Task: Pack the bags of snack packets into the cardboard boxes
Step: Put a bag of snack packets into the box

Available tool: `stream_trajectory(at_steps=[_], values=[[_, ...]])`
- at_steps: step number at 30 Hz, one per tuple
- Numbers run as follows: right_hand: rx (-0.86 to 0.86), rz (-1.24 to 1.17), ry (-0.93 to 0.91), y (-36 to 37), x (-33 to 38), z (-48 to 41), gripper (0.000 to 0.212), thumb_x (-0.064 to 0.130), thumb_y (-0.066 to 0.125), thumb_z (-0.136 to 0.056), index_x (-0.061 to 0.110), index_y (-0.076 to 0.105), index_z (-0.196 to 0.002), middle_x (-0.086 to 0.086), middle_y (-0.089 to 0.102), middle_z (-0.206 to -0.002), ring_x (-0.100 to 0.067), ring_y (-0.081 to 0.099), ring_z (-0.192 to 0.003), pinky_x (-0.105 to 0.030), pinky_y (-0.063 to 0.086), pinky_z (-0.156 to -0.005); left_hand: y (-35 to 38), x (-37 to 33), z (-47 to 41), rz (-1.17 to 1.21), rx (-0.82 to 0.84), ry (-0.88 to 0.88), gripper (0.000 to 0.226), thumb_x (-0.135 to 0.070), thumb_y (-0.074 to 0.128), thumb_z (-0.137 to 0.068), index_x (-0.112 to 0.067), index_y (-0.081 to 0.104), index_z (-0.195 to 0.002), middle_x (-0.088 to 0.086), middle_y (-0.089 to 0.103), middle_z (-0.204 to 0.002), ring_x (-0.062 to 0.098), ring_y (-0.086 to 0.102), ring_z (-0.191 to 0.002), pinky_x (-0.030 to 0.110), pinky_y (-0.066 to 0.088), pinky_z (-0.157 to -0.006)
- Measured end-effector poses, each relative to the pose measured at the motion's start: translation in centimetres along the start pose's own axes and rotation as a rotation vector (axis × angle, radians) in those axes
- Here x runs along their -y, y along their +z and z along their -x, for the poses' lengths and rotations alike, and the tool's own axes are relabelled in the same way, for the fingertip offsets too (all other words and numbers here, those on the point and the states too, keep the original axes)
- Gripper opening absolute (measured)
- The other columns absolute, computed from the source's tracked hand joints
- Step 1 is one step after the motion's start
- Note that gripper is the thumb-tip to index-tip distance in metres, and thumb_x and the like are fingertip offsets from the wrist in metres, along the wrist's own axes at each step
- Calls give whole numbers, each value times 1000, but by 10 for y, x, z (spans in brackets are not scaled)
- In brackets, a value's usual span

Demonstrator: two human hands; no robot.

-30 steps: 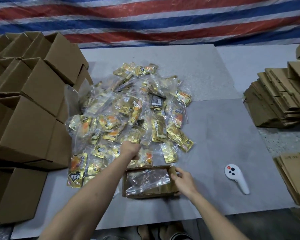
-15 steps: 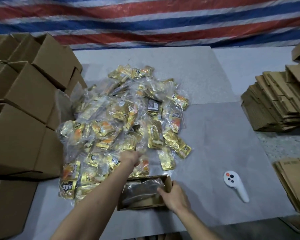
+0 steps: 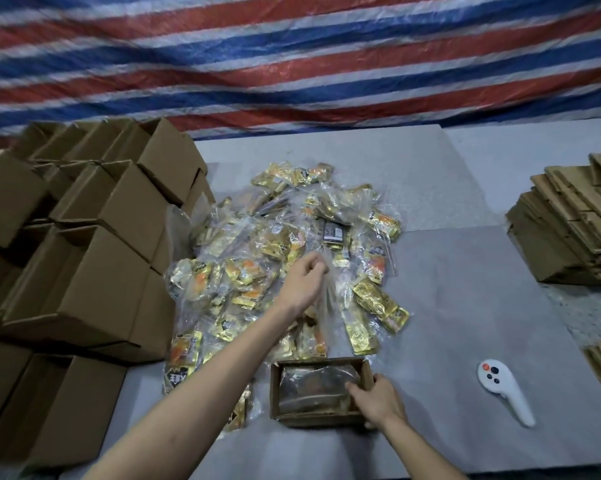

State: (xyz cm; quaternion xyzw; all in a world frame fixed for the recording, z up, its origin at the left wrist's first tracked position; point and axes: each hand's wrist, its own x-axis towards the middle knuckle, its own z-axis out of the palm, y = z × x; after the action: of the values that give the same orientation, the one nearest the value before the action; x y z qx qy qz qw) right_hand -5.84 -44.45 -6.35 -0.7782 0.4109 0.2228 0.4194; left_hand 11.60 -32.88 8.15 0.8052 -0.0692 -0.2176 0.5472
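Bag (image 3: 330,299) pinched, hanging from left hand (image 3: 304,282) grip; right hand (image 3: 378,398) grips box (image 3: 281,386) wall.

No wording could be read with certainty. The gold snack packets (image 3: 378,299) bore bold printed characters, clearest on a packet at the near-left edge of the pile (image 3: 181,374), but they were too blurred to make out. A dark label (image 3: 333,233) on one packet was likewise illegible.
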Motion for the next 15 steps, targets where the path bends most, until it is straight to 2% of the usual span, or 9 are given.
stream_trajectory(at_steps=[3,5,7,9,11,15], values=[[20,-41,-9,-3,-1,3,36,51,72,-78,23,59,-96,-2,68,-99,-25,66,-91,-45,60,-79,-14,-5,11,61,-30,7,17,-10,41,-99,-4,55,-92,12,62,-102,29,60,-93,48,55,-90],[29,-93,-12,-5,-3,5,40,49,73,-77,21,60,-102,-4,68,-105,-25,65,-94,-46,60,-81,-25,-5,18,155,-48,11,18,-12,45,-99,0,58,-100,15,66,-110,31,65,-103,55,54,-93],[31,-112,-15,-7,-3,7,49,48,74,-77,18,61,-113,-6,68,-112,-27,64,-100,-46,59,-85,-38,-7,26,241,-50,45,21,-18,46,-102,0,57,-103,13,71,-104,25,69,-100,49,58,-87],[27,-122,-18,-10,-4,8,58,48,75,-78,15,59,-122,-7,66,-116,-27,63,-103,-46,58,-86,-50,-14,35,300,-37,94,25,-26,44,-104,-4,54,-97,11,74,-96,20,72,-93,35,60,-77],[25,-141,-20,-11,-5,10,60,49,75,-78,14,59,-124,-7,66,-118,-27,63,-103,-46,59,-84,-58,-23,44,341,-13,124,26,-30,41,-105,-8,50,-93,13,74,-93,20,73,-89,26,59,-71],[51,-239,-27,-10,-3,14,62,55,74,-80,12,59,-123,-7,67,-117,-25,64,-101,-34,60,-61,-67,-40,63,230,37,166,31,-34,37,-106,-4,48,-103,12,73,-89,25,73,-86,32,60,-73]])
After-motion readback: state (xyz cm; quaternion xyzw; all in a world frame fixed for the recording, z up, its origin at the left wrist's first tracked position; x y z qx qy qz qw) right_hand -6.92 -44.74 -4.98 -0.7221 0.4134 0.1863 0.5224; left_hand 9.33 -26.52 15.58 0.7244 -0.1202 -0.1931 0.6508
